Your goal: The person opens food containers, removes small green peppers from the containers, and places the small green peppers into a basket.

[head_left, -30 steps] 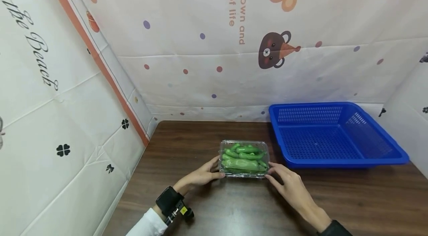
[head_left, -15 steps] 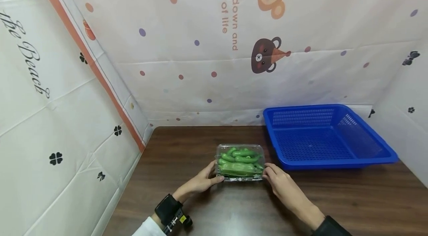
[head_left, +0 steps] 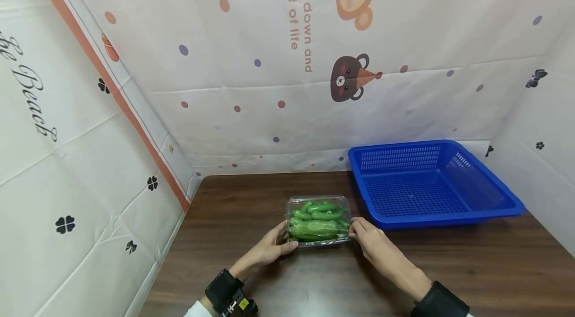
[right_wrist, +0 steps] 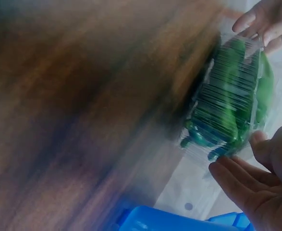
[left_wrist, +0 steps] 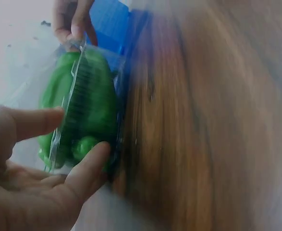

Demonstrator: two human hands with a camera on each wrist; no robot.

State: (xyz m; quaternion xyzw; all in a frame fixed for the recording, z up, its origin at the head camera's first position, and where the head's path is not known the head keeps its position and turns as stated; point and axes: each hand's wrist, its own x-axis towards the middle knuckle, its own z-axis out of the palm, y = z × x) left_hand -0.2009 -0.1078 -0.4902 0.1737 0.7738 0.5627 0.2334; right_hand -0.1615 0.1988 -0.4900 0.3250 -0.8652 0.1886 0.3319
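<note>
A clear plastic clamshell box [head_left: 324, 242] stands on the table in the middle of the head view. Green peppers [head_left: 314, 228] fill it: slim curved ones behind, a broader pale one in front. My left hand [head_left: 268, 247] grips the box's left end, thumb at the front corner; in the left wrist view the thumb [left_wrist: 40, 121] presses the rim and a finger lies against the end wall. On the other side, my right hand [head_left: 382, 251] pinches the right end, thumb at the rim and fingers lower down in the right wrist view. Whether the lid is fastened cannot be told.
A blue perforated plastic basket [head_left: 422, 219] stands at the back right of the brown wooden table [head_left: 251, 202], just right of the box. Printed white cloth [head_left: 215, 122] hangs behind and at both sides. Each wrist wears a black band [head_left: 440, 302].
My right fingers have drawn in from a looser touch to a pinch on the box's right end. The left hand keeps its hold. The head view has shifted slightly.
</note>
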